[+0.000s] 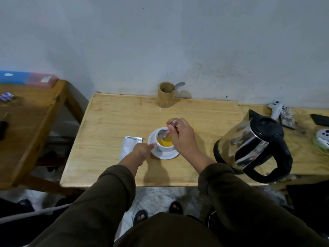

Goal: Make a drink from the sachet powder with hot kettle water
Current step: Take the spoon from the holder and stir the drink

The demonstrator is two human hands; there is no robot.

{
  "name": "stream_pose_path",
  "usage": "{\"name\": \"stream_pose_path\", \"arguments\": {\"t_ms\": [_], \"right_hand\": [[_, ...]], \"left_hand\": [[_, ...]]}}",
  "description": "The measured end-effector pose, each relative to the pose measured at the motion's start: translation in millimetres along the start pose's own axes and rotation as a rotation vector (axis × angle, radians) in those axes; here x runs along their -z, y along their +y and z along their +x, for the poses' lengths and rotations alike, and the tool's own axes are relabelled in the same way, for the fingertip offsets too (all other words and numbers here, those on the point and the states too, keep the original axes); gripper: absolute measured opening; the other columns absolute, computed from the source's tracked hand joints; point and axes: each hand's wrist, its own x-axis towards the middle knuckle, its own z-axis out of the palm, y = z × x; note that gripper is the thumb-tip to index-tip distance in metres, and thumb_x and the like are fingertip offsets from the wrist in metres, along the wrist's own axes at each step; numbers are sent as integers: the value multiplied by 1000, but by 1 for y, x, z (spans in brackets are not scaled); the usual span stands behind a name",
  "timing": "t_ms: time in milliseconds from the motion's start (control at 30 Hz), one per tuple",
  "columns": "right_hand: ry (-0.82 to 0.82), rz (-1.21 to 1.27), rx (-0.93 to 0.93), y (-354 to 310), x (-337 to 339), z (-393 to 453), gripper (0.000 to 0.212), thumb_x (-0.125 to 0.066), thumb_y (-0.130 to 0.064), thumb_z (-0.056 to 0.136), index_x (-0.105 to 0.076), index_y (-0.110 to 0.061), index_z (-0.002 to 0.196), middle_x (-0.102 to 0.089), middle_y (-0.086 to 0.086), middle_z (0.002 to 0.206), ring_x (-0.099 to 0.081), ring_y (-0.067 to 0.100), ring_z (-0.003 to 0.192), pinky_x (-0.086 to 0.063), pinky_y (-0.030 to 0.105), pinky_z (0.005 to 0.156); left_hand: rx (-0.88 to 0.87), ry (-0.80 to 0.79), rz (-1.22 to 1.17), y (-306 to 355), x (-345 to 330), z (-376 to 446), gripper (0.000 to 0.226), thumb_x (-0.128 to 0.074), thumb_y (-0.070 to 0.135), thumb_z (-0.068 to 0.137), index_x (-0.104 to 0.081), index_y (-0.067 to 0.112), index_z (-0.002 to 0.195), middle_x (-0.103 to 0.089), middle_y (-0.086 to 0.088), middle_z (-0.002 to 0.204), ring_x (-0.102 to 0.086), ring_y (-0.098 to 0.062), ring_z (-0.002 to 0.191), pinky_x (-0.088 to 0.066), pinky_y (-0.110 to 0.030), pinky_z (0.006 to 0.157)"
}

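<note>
I am pinching the cup [164, 146] handle with my left hand [142, 152]; right hand [181, 135] is clamping the spoon [162, 134] above the yellow drink. Stirring gently, avoiding splashes.

I count one cup [164, 146] on one saucer [164, 155]. I see two spoons: one [162, 133] over the cup, one [179, 85] in the one wooden holder [165, 95] at 12 o'clock. One kettle [252, 147] at 3 o'clock. One sachet [130, 146] at 9 o'clock. Two benches [110, 122] [26, 132]. Two hands [142, 152] [181, 138].
</note>
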Motion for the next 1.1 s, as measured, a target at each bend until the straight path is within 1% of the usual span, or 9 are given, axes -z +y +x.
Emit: {"name": "stream_pose_path", "arguments": {"t_ms": [67,167,267,333,400,500,567,767,1100], "right_hand": [[-24,-8,17,5,-1,-2,15,-53,-2,91,-67,-1,96,-63,16,97,-68,30,80,-51,29,76],[-106,-55,16,12,-2,-4,18,-49,-2,93,-65,-1,100,-61,16,102,-67,30,87,-44,19,76],[-183,-118,27,16,-2,-5,23,-45,-4,96,-64,-1,108,-60,16,109,-63,28,95,-40,19,81],[-212,-143,36,18,-3,-5,25,-46,-4,96,-66,-1,111,-60,17,111,-62,28,97,-37,18,81],[-248,-164,35,21,-3,-4,26,-48,-5,95,-67,-2,112,-61,18,111,-61,29,98,-39,20,82],[-278,-173,12,26,-5,-2,27,-48,-6,95,-69,-7,113,-63,16,111,-62,29,99,-41,22,83],[-277,-166,0,28,-4,-1,27,-48,-7,95,-69,-7,112,-65,15,110,-62,28,99,-42,23,83],[-300,-146,-22,24,1,3,25,-48,-7,94,-69,-3,106,-66,15,107,-63,29,97,-50,35,88],[-253,-216,-45,29,4,7,25,-44,-10,97,-67,-6,107,-62,13,107,-61,29,93,-46,30,81]], "left_hand": [[-12,11,-5,1,-1,-3,35,-69,29,84,-51,10,60,-44,-8,58,-40,-20,53,-34,-30,58],[-41,37,-11,0,-4,-6,34,-67,28,85,-53,7,62,-41,-8,57,-36,-19,51,-30,-29,54],[-75,77,-36,-3,-6,-3,41,-65,25,87,-65,-12,103,-51,-16,63,-37,-19,53,-31,-28,53],[-96,77,-29,-5,-7,-3,53,-64,25,88,-56,-20,116,-63,-38,98,-50,-27,65,-35,-29,60],[-103,99,-22,-4,-9,-4,53,-63,26,88,-56,-18,117,-52,-40,127,-61,-42,96,-35,-33,72],[-98,113,19,-1,-10,-10,52,-60,26,90,-54,-17,119,-61,-38,106,-61,-41,88,-42,-43,70],[-62,106,-4,-1,-10,-10,48,-62,27,88,-60,-12,116,-60,-20,89,-55,-30,79,-45,-38,73],[-39,108,-88,-4,-7,-8,36,-68,28,83,-67,-2,104,-65,-22,114,-62,-36,108,-48,-45,103],[-33,102,-115,-2,-9,-12,45,-67,25,85,-63,-7,116,-63,-16,104,-59,-28,95,-48,-45,103]]}}
